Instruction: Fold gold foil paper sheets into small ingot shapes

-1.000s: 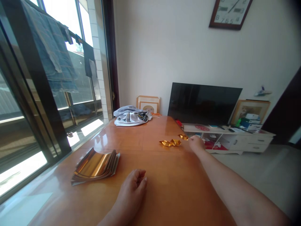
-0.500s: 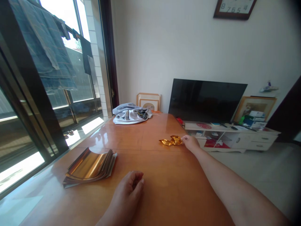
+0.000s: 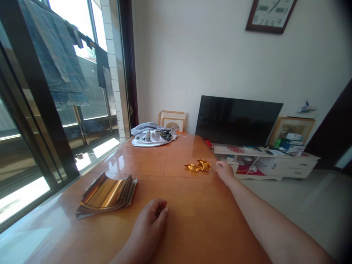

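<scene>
Nearest you, your left hand (image 3: 148, 225) rests on the wooden worktop (image 3: 198, 227), its grip curled loosely closed with nothing showing in it. Just to its left lies a stack of gold foil sheets (image 3: 106, 196), its upper sheets bowing up at the far edge. Expect them to be light, thin and springy, and slippery against each other, so take a single sheet by a corner or edge; a hard pinch would probably crease it.

Further out on the right, your right hand (image 3: 224, 173) sits just beside a small cluster of crumpled gold foil pieces (image 3: 198, 165), near but not touching them. Its fingers are bunched, but you can't tell from this view whether the grip is fully closed. The pieces look almost weightless and easily crushed, so lift them lightly by a raised fold.

At the far end of the worktop lies a bundled grey-and-white cloth (image 3: 152, 137). Beyond the far right corner, a black flat-screen TV (image 3: 236, 120) stands on a white TV cabinet (image 3: 266, 161).
</scene>
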The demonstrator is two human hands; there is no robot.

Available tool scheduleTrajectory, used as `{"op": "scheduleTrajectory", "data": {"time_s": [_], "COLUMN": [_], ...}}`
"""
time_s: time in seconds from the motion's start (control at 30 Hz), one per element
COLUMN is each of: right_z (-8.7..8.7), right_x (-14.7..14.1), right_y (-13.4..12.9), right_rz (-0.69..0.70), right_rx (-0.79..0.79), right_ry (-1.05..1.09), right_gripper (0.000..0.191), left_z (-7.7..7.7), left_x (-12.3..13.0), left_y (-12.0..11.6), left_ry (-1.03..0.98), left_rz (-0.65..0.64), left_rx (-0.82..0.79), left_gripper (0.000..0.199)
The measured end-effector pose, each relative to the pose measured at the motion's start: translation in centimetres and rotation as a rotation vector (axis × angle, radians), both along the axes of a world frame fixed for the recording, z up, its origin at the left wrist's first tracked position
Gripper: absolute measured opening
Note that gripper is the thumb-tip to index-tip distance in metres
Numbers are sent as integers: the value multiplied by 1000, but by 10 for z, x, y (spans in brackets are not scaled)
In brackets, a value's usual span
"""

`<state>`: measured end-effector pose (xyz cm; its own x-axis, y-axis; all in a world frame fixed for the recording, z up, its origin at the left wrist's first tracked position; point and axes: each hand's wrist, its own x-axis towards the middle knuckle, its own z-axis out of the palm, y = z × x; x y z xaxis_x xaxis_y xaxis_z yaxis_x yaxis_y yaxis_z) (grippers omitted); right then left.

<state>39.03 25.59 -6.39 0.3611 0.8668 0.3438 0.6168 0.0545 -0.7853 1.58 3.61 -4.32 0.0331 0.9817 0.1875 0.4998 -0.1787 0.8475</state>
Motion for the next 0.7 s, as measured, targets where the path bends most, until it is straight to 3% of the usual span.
{"op": "scheduleTrajectory", "data": {"time_s": [0.27,0.6,0.7], "right_z": [20,40,45], "right_x": [-26,-90,-106], "right_y": [-62,-188,-218], "right_rz": [-15,200,302], "right_rx": [20,-61,-141], "right_ry": [266,490,703], "right_gripper": [42,47,44], "left_z": [-3,-12,-12], "left_x": [-1,-4,-5], "left_y": [4,6,5], "left_ry": [-3,8,2], "left_rz": [-9,-40,-52], "left_rx": [39,88,90], "left_gripper": [25,20,20]}}
